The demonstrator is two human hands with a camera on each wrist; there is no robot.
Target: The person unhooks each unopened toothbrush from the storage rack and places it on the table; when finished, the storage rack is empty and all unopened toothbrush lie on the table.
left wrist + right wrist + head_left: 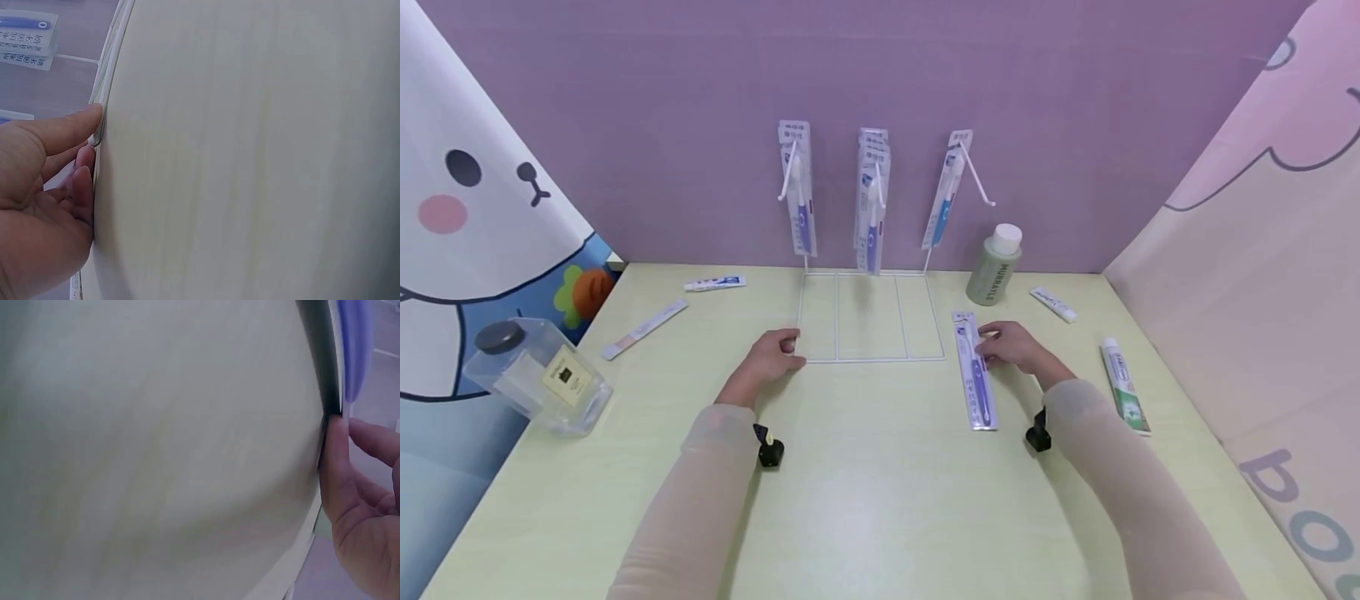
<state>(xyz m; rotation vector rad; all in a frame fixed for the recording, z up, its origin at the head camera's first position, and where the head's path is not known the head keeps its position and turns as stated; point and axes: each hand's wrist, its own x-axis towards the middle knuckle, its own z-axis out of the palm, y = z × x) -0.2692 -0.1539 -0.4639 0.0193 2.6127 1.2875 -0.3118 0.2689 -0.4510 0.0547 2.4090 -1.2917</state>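
- Purple wall (700,83) backed a pale table (880,508). Head view: left hand (766,358) held the rack (872,361) at its near left corner; right hand (1013,344) pinched the packaged toothbrush (979,387) along its right edge, just right of the rack.
- Left wrist view: grip narrow, rack corner between thumb and fingers.
- Right wrist view: grip narrow, package edge pinched.
- Judgement: step in hand appeared to be picking up the toothbrush; next move called for a secure lift, rack steadied.
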